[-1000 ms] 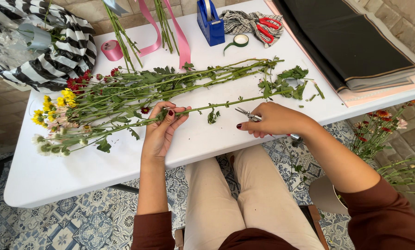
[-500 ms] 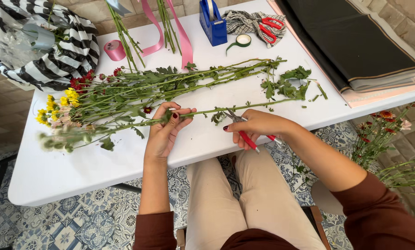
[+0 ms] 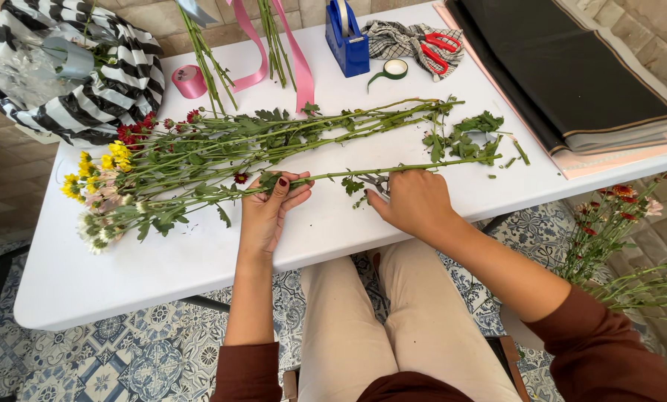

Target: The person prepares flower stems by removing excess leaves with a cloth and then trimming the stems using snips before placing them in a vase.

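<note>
White folding table (image 3: 199, 260) stretches before you, flowers (image 3: 162, 160) lying across it. Your left hand (image 3: 270, 212) pinches one long green stem (image 3: 415, 167) at the edge of that pile. Your right hand (image 3: 415, 201) closes around small snips (image 3: 374, 181) just right of the left hand, blades at the stem. Red scissors (image 3: 437, 52) lie well beyond the stem.

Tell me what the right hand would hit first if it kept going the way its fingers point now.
The right hand points up and left across the table. It would likely first meet the long green stem lying just beyond its fingertips, already at the small cutter it holds.
</note>
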